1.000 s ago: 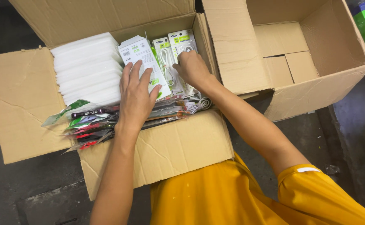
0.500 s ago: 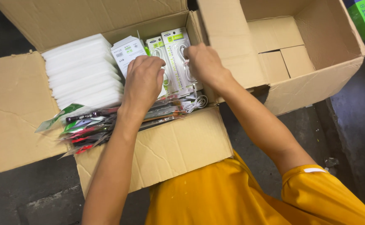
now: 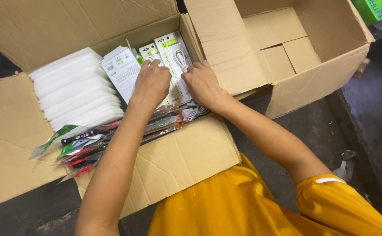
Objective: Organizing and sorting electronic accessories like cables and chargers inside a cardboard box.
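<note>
Your left hand [image 3: 151,83] & right hand [image 3: 202,83] both pinch the upright cable packs [image 3: 175,57] at the back of the open carton [image 3: 186,161], beside the white stack [image 3: 75,91]. Pkgs look light, stiff, slick; grip card edges, not the plastic front.

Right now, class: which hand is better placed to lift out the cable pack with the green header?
Probably the right hand: it rests against the cable pack, while the left hand covers neighbouring packs.
</note>
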